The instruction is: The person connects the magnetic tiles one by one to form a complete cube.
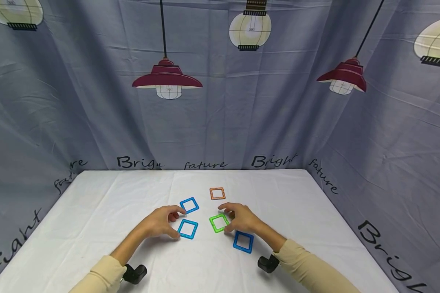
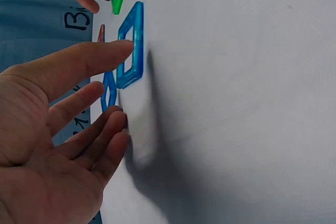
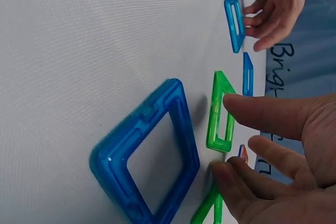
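Note:
My left hand (image 1: 163, 221) is held low over the left of the table, thumb and fingers spread apart. Its thumb tip is at the edge of a light blue square frame (image 1: 188, 229), and its index finger is near a second blue square frame (image 1: 189, 205). Contact cannot be made out. My right hand (image 1: 243, 219) curves loosely around a green square frame (image 1: 218, 223), thumb at the near corner, index finger beyond the far side; no clear grip shows. A dark blue square frame (image 3: 144, 153) lies beside this hand. Under its fingers another green piece (image 3: 207, 208) partly shows.
Farther back on the white cloth-covered table (image 1: 278, 191) lies an orange square frame (image 1: 217, 193). A grey curtain (image 1: 212, 122) printed with lamps and lettering hangs behind and along the sides. Black devices (image 1: 135, 274) sit at both wrists.

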`<state>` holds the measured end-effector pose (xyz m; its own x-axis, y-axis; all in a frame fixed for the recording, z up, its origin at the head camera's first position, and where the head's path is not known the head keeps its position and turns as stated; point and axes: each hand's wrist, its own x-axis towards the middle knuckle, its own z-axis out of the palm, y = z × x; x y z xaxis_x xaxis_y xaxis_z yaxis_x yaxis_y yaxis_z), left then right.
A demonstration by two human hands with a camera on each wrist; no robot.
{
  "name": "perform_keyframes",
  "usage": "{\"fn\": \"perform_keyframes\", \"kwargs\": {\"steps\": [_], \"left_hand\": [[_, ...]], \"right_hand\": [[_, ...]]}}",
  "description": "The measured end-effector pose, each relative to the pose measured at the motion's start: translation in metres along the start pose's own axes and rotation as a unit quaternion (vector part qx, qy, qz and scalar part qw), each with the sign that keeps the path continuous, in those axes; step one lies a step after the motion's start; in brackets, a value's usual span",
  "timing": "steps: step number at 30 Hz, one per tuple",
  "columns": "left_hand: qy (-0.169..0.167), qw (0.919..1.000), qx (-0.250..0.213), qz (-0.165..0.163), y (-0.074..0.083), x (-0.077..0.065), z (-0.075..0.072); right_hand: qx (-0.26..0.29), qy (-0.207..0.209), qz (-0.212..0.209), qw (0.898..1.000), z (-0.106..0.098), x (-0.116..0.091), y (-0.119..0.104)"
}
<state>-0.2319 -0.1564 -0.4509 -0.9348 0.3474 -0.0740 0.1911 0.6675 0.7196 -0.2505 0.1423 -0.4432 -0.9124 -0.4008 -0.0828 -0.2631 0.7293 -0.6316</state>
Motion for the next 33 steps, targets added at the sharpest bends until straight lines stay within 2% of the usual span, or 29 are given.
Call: {"fn": "perform_keyframes", "kwargs": {"steps": [6,16,26,33], "left_hand": [[0.018,0.9993,0.03,0.011,-0.001,0.0,0.006],[0.028,0.9987,0.035,0.025,-0.004,0.002,0.01],[0.054,0.9973,0.046,-0.02,-0.001,0.008,0.016],[0.062,0.9971,0.041,-0.013,0.0,0.009,0.019]], "right_hand": [[-0.011,0.004,-0.017,1.0,0.004,0.001,0.005],[-0.015,0.013,-0.005,1.0,0.005,0.002,0.008],[-0.025,0.018,-0.023,0.999,0.011,0.007,0.0],[-0.04,0.028,-0.036,0.998,0.02,0.013,-0.011]]}}
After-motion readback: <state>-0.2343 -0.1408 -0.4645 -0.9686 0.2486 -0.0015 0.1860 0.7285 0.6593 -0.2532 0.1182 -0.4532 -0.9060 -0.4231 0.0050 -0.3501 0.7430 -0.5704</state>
